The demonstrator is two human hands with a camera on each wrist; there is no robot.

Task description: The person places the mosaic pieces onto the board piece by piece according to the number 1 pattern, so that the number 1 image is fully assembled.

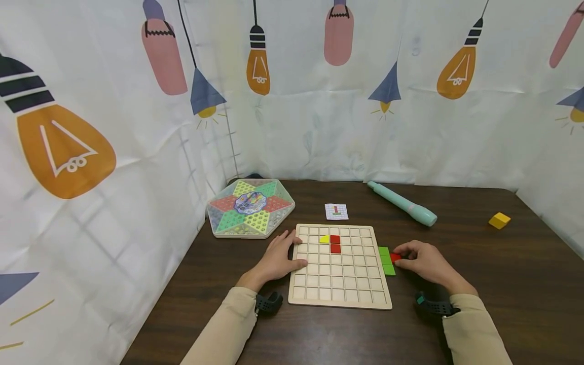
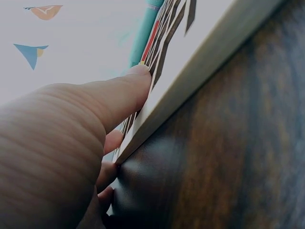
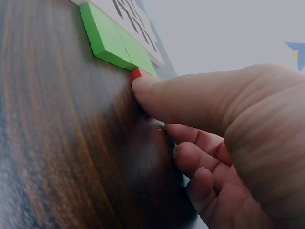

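A square wooden grid board (image 1: 337,289) lies on the table. Two red tiles (image 1: 335,249) and a yellow piece (image 1: 324,239) sit in its upper cells. My left hand (image 1: 276,256) rests at the board's left edge, its thumb (image 2: 121,93) lying over the rim and the other fingers along the side. Past the right edge, my right hand (image 1: 424,260) pinches a red tile (image 1: 395,257) between thumb and forefinger. That red tile (image 3: 141,73) touches the green tiles (image 3: 107,36) beside the board; the fingertips partly hide it.
Behind the board lies a small printed pattern card (image 1: 336,212). A hexagonal clear game box (image 1: 251,208) stands at the back left. A mint-green stick-shaped object (image 1: 401,203) lies at the back, and a yellow block (image 1: 499,220) sits at the far right. Fabric walls (image 1: 310,132) border the table.
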